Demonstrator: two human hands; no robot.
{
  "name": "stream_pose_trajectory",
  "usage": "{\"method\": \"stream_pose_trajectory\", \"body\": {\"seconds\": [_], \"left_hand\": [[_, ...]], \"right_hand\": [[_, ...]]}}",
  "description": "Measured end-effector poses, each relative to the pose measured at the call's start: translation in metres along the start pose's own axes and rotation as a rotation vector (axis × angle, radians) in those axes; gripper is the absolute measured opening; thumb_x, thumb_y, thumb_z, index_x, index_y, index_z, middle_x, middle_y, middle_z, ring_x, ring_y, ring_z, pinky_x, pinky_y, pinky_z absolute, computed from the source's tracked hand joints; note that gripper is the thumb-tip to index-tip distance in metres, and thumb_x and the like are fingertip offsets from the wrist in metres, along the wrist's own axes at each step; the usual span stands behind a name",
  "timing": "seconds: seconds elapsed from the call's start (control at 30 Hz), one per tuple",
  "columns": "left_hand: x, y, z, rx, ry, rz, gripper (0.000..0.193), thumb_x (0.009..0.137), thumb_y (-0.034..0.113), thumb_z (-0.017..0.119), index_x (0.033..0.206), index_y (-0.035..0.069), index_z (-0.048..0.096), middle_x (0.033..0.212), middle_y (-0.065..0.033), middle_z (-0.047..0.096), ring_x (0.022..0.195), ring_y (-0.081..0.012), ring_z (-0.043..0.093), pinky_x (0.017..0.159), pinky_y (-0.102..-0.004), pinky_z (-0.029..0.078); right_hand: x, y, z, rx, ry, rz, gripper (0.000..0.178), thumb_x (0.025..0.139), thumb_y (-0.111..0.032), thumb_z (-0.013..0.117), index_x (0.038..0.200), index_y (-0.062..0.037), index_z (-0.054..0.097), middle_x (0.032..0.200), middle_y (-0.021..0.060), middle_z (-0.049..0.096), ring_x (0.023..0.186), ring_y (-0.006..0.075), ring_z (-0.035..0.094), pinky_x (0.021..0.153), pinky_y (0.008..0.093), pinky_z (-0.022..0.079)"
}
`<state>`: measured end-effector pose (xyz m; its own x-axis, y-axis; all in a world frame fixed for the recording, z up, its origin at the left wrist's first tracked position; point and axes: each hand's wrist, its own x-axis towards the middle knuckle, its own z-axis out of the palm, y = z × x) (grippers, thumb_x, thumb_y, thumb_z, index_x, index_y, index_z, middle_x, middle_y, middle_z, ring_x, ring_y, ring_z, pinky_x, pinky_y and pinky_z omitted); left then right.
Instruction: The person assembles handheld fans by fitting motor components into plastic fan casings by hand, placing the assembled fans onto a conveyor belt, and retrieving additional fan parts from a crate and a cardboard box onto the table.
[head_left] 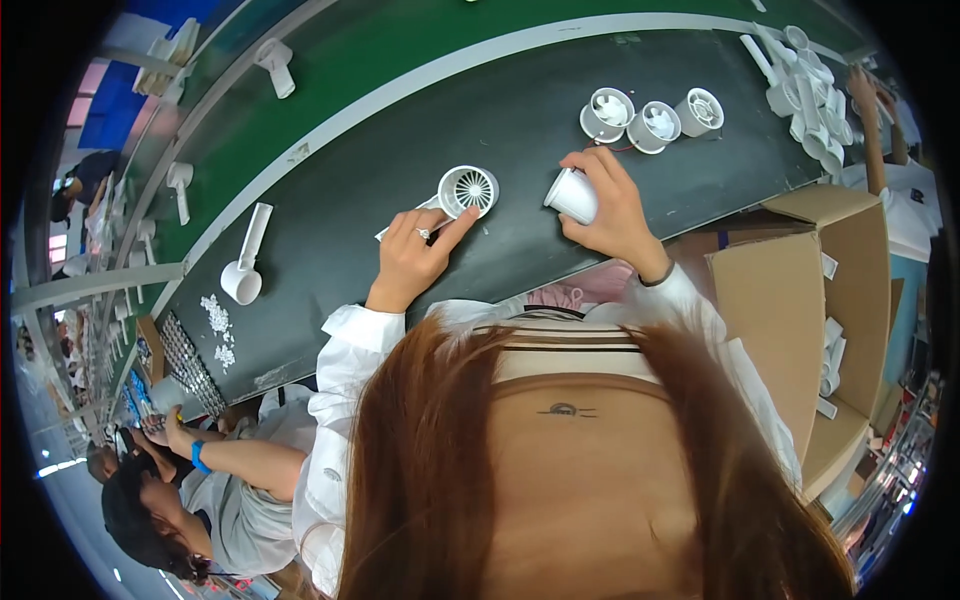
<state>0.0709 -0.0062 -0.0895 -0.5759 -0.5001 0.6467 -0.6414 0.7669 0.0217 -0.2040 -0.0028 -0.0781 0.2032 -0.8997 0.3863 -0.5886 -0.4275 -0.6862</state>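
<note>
My left hand (pixel 418 250) grips a white fan housing (pixel 468 190) with a round barrel and a short handle. Its open end faces up, and a spoked grille shows inside. In my right hand (pixel 610 210) is a white plastic cup (pixel 573 196), tilted on its side, with fingers wrapped round it. The two parts are apart, a short gap of dark bench between them. Beyond my right hand stand three round fan units: one (pixel 608 113) and another (pixel 657 127) with white blades, and a third (pixel 700 112) with a ribbed frame. A thin red wire lies near them.
White handled housings (pixel 805 100) are piled at the far right. A cardboard box (pixel 780 300) stands by my right side. One loose housing (pixel 243 280) and small white pieces (pixel 217 325) lie on the left. Behind the bench a green conveyor (pixel 400 50) carries parts. A co-worker (pixel 240 480) sits at left.
</note>
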Motion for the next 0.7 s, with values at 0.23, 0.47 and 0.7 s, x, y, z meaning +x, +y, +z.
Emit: {"method": "stream_pose_trajectory", "body": {"seconds": [0.23, 0.47, 0.7], "left_hand": [[0.01, 0.007, -0.015, -0.058, 0.04, -0.111, 0.04, 0.065, 0.011, 0.076, 0.104, 0.012, 0.068, 0.084, -0.0033, 0.06, 0.071, -0.0193, 0.057, 0.062, -0.0306, 0.045], [0.072, 0.032, -0.033, -0.743, -0.019, -0.193, 0.047, 0.065, 0.015, 0.078, 0.108, 0.004, 0.064, 0.119, -0.0154, 0.056, 0.087, -0.0289, 0.06, 0.074, -0.0345, 0.05], [0.07, 0.038, -0.031, -0.786, -0.068, -0.268, 0.047, 0.063, 0.014, 0.079, 0.106, 0.003, 0.064, 0.117, -0.016, 0.057, 0.086, -0.0275, 0.063, 0.071, -0.0337, 0.051]], "right_hand": [[-0.002, -0.005, -0.009, 0.595, -0.207, 0.156, 0.065, 0.059, -0.001, 0.065, 0.122, -0.0033, 0.049, 0.113, 0.0085, 0.057, 0.103, 0.0187, 0.057, 0.093, 0.0306, 0.041], [0.01, -0.055, 0.0, 1.424, -0.424, 0.301, 0.099, 0.064, -0.029, 0.068, 0.143, -0.0035, 0.015, 0.115, 0.0154, 0.056, 0.104, 0.0202, 0.058, 0.091, 0.0292, 0.042], [0.03, -0.059, 0.016, 1.159, -0.235, 0.166, 0.11, 0.058, -0.033, 0.085, 0.143, -0.0041, 0.02, 0.108, 0.0111, 0.055, 0.098, 0.0175, 0.056, 0.088, 0.0289, 0.042]]}}
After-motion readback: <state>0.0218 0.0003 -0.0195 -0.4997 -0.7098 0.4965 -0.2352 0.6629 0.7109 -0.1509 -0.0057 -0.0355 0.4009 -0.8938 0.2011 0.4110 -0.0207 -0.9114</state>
